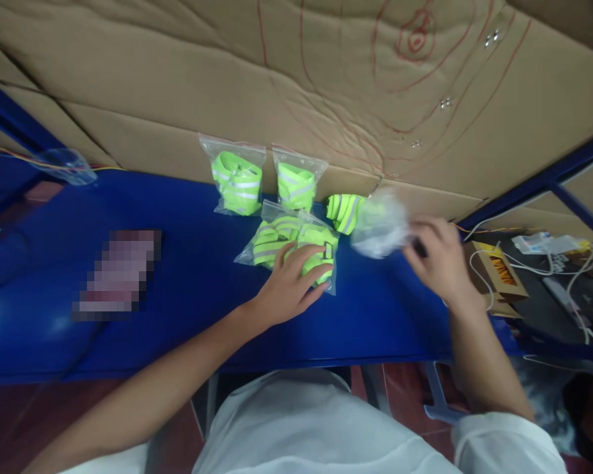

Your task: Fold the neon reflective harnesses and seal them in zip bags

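My left hand (pixel 296 280) rests with spread fingers on a clear bag holding a neon-green strap with a black buckle (pixel 321 253). Beside it, partly overlapped, lies another bagged green strap (pixel 271 240). Two more bagged straps, one on the left (pixel 237 184) and one on the right (pixel 296 186), lean against the cardboard. A green strap roll (pixel 344 212) lies to the right of them. My right hand (pixel 432 253) has its fingers bent around something dark and small, next to a blurred clear plastic bag (pixel 380 224); whether it grips the bag is unclear.
The blue table (pixel 192 309) runs below a cardboard wall (pixel 153 85) with red drawn lines. A pixelated flat object (pixel 121 270) lies at left. Clear plastic (pixel 66 166) is at the back left. An open cardboard box (pixel 497 273) and white cables are at right.
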Demonstrator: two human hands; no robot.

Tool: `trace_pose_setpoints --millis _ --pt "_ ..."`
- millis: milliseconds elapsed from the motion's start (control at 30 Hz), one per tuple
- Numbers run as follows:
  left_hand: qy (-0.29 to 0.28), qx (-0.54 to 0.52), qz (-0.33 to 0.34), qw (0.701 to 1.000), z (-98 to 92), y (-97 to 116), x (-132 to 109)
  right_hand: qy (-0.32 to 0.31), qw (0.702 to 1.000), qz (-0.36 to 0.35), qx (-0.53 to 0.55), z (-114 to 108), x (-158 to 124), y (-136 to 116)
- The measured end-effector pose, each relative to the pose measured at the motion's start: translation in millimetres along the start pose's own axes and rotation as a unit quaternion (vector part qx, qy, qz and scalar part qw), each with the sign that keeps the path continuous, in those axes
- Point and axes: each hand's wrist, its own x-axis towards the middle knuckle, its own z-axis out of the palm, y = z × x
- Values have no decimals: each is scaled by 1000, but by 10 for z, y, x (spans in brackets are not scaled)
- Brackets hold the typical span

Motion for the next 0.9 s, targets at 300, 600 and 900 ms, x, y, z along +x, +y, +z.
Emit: trace_pose_setpoints --millis 300,600,900 --pt "77 71 -100 989 -46 -66 32 -88 984 50 148 739 679 -99" --pt "26 63 -85 994 -84 -4 36 -123 950 200 207 1261 342 444" --pt "-83 147 -4 986 -30 -132 189 37 934 213 285 710 222 -147"
